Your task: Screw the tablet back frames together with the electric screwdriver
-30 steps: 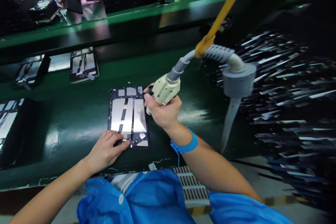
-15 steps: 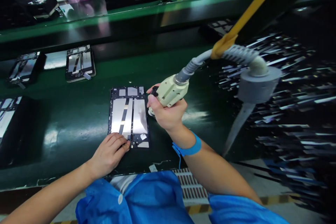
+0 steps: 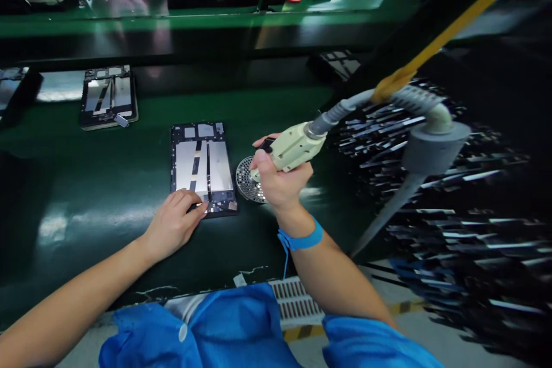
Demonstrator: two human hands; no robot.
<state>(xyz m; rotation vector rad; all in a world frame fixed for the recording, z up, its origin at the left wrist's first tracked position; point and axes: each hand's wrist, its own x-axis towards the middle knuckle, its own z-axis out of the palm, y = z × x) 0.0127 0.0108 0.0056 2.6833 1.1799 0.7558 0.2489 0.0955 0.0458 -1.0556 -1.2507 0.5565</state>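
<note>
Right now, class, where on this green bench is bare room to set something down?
Bare belt lies left of the open tablet, below the second tablet. Crowded: left hand on the tablet's lower edge, round screw tray beside it, right hand holding the screwdriver.

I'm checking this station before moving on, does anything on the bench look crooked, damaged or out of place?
Nothing stands out. The open tablet lies flat and square on the green bench, the left hand resting on its near edge. The right hand grips the cream screwdriver over a round perforated disc beside it.

An electronics factory: green conveyor belt [image 3: 107, 184] carrying opened tablets [image 3: 108, 96], hanging power screwdriver [image 3: 293, 148]
</note>
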